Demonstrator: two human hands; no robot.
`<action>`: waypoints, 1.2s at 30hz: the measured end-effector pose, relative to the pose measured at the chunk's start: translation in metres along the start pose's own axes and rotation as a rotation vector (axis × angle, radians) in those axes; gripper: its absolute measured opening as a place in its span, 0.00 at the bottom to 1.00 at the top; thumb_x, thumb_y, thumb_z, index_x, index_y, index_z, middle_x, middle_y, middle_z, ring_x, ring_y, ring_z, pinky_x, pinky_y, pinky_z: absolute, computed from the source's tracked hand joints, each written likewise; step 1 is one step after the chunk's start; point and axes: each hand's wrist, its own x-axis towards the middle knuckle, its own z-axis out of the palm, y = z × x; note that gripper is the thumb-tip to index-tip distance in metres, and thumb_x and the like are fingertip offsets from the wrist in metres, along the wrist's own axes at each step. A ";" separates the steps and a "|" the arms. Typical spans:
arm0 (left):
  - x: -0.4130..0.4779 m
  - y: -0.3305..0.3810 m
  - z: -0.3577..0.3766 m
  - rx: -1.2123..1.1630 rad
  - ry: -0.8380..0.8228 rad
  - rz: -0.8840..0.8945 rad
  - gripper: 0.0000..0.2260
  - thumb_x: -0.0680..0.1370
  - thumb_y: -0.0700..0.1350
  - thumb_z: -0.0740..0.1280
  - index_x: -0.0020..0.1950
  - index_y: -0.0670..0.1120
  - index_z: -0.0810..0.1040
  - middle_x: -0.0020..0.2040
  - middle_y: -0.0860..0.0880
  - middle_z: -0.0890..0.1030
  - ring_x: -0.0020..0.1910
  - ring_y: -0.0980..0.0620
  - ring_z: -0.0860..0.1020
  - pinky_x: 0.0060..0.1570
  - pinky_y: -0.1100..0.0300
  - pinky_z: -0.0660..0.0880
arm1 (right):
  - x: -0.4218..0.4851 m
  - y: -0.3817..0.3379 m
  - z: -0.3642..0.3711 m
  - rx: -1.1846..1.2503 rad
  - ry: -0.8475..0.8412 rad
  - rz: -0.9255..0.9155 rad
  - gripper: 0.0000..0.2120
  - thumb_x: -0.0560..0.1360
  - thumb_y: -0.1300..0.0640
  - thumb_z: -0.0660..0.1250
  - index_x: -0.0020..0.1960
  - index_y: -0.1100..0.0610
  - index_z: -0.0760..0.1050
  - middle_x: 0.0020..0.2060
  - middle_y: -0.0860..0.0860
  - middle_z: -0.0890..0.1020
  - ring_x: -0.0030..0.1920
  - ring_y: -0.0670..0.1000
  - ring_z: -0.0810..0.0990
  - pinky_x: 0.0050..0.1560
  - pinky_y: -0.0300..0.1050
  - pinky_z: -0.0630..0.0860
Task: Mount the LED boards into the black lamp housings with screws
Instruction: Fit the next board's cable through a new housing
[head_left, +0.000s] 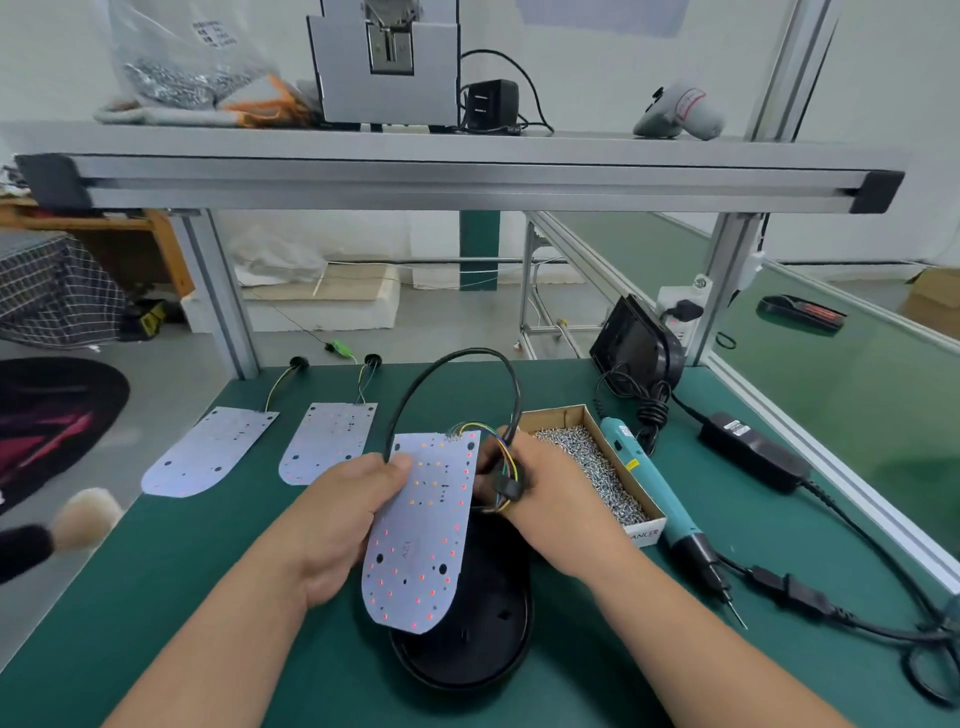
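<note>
A white LED board (421, 540) with red and orange dots is held tilted above a black lamp housing (467, 639) lying on the green mat. My left hand (337, 525) grips the board's left edge, thumb on top. My right hand (540, 499) pinches the coloured wires and black grommet (506, 486) at the board's upper right. A black cable (457, 374) loops up from there. Two more LED boards (208, 449) (327, 441) lie flat at the left with their wires. A cardboard box of screws (592, 467) sits to the right, with a teal electric screwdriver (654, 488) beside it.
The screwdriver's power supply (753, 457) and cables trail along the right edge of the table. A black charger (636, 338) stands at the back right by the aluminium post. An aluminium shelf (457, 176) overhead carries a screw feeder, a bag of screws and gloves.
</note>
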 end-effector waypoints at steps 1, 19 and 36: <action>-0.001 0.000 0.001 0.005 -0.014 0.001 0.17 0.86 0.52 0.66 0.57 0.36 0.79 0.48 0.45 0.88 0.45 0.47 0.85 0.52 0.49 0.79 | -0.001 0.000 -0.001 0.005 -0.006 0.006 0.09 0.77 0.64 0.67 0.46 0.50 0.77 0.38 0.44 0.83 0.39 0.45 0.79 0.47 0.49 0.77; -0.005 -0.003 0.011 -0.203 -0.106 -0.075 0.10 0.83 0.45 0.69 0.52 0.40 0.86 0.50 0.40 0.87 0.43 0.45 0.86 0.39 0.53 0.83 | 0.000 0.008 -0.017 0.046 -0.040 -0.002 0.11 0.79 0.73 0.64 0.49 0.59 0.78 0.37 0.47 0.83 0.37 0.42 0.77 0.41 0.34 0.74; -0.009 -0.002 0.022 -0.169 -0.094 0.125 0.13 0.76 0.49 0.75 0.57 0.43 0.87 0.60 0.37 0.86 0.53 0.41 0.86 0.54 0.47 0.83 | 0.007 0.012 -0.015 -0.326 0.067 -0.235 0.07 0.74 0.48 0.64 0.42 0.36 0.70 0.43 0.43 0.76 0.43 0.42 0.76 0.44 0.47 0.75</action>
